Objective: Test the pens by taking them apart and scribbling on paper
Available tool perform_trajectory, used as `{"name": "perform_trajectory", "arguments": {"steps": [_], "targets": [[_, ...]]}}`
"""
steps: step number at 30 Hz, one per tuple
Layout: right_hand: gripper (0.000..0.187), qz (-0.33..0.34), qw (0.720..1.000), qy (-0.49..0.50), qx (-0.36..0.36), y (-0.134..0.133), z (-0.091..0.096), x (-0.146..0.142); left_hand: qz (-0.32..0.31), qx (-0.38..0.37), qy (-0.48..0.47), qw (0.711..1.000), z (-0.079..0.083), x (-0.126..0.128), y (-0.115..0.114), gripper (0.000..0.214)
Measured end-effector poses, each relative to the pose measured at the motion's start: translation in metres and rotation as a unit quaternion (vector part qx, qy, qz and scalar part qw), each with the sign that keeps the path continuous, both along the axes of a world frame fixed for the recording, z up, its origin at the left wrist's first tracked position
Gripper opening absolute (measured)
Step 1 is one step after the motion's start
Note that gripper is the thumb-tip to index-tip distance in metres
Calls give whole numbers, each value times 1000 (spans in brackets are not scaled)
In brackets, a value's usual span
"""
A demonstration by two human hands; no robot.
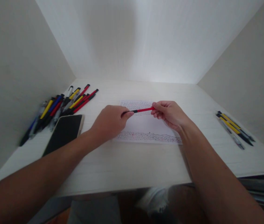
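Both my hands hold one red and black pen level above a sheet of paper with handwriting on it. My left hand is closed around the pen's black end. My right hand pinches the red end between thumb and fingers. The pen's two tips are hidden inside my fingers.
A heap of several red, yellow, blue and black pens lies at the left by the wall. A dark phone lies face up beside it. A few yellow and black pens lie at the right. White walls enclose the white table.
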State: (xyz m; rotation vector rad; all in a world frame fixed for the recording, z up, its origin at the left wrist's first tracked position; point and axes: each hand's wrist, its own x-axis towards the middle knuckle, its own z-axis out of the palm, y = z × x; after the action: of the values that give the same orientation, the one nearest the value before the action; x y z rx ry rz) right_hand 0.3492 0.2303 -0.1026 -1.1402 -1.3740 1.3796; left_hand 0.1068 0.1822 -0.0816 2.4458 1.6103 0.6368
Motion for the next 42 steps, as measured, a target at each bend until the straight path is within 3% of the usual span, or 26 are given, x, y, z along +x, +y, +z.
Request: {"name": "perform_trajectory", "arguments": {"steps": [3, 8, 10, 16, 19, 22, 28, 34, 38, 42], "targets": [[29, -4, 1000, -9, 23, 0, -4, 1, -2, -77, -72, 994, 1, 2, 1, 46], [21, 15, 999, 34, 33, 1, -6, 2, 47, -191, -166, 966, 2, 3, 2, 58], [23, 33, 999, 33, 28, 1, -7, 3, 38, -176, -155, 971, 1, 3, 2, 54], [27, 13, 1000, 3, -17, 3, -6, -2, 0, -23, -64, 998, -7, 2, -1, 31], [31, 62, 996, -60, -2, 3, -6, -2, -2, 0, -48, 999, -6, 1, -1, 33], [37, 94, 992, -88, 7, 1, -7, -1, 8, -23, -45, 999, -1, 1, 0, 41], [24, 105, 994, -13, 24, -1, -6, 1, 28, -136, -94, 986, 0, 2, 2, 52], [33, 95, 994, -58, -17, -1, -6, -1, -27, -27, -81, 996, -8, 2, 0, 26], [31, 137, 980, -138, 42, -1, -7, 3, -32, -45, -82, 995, -8, 4, -3, 37], [52, 143, 975, -165, 28, -5, -3, 2, -22, -40, -98, 994, -5, 5, -4, 37]]}}
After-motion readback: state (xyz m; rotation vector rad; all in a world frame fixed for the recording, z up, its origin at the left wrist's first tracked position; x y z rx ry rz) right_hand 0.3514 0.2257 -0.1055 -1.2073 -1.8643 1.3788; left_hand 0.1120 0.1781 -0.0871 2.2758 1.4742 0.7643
